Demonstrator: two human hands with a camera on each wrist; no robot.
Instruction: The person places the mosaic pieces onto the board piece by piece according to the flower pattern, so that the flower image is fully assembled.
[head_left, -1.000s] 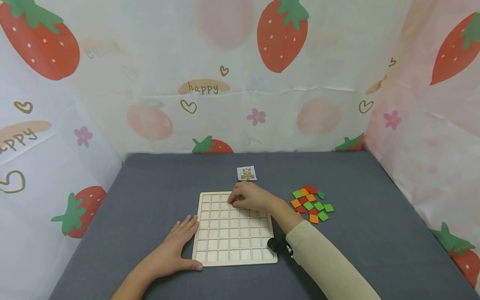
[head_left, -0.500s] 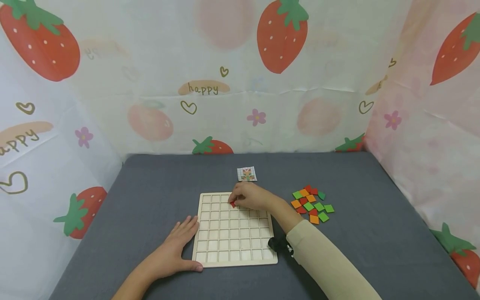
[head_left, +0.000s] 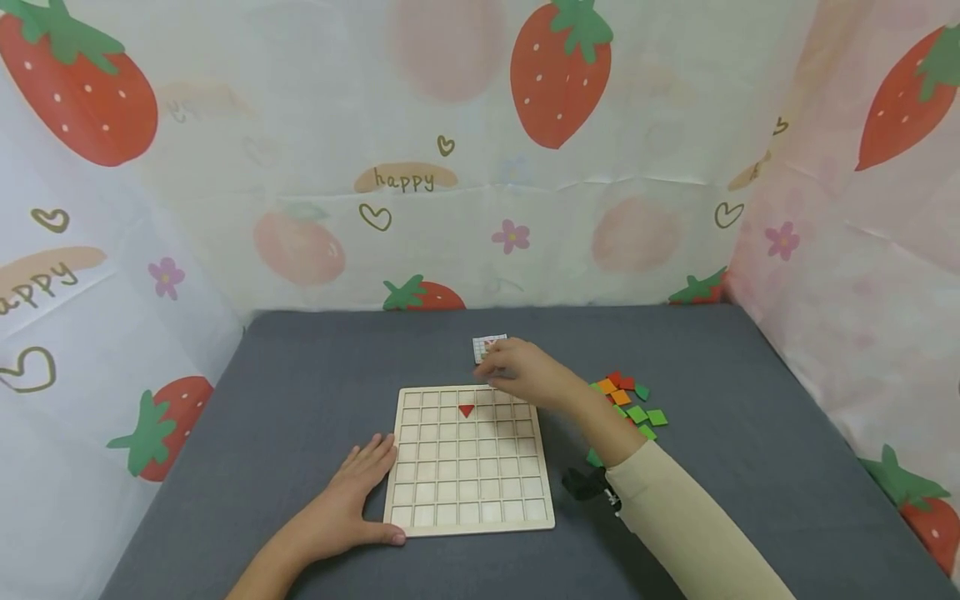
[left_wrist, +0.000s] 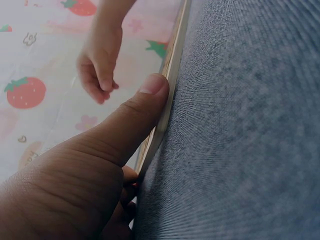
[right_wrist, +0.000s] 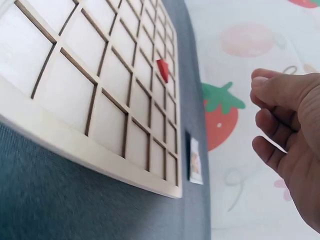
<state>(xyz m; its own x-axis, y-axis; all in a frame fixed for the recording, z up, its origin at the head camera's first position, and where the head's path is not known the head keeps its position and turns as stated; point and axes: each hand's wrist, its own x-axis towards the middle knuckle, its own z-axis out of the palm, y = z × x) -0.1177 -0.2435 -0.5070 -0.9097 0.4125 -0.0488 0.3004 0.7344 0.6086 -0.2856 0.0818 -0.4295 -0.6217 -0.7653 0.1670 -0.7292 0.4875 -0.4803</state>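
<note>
A pale wooden grid board [head_left: 447,531] lies flat on the table. One red triangular tile [head_left: 467,411] sits on its second row from the far edge; the right wrist view shows the tile [right_wrist: 163,70] looking slightly tilted. My left hand [head_left: 341,504] rests at the board's left side, thumb at the near corner and fingers along the edge. In the left wrist view the thumb [left_wrist: 132,112] touches the board's side [left_wrist: 175,70]. Raised over the far right part of the board, my right hand [head_left: 536,375] holds nothing, its fingers loosely bent [right_wrist: 272,125].
A small printed pattern card [head_left: 480,350] lies beyond the board, partly covered by the right hand. Loose red, orange and green tiles [head_left: 637,414] are scattered right of the board, some hidden behind the right forearm. Strawberry-print cloth [head_left: 420,242] surrounds the grey table [head_left: 330,367].
My right hand has let go of the red triangular tile, leaving it on the board, and moved up and to the right. My left hand has stayed in place.
</note>
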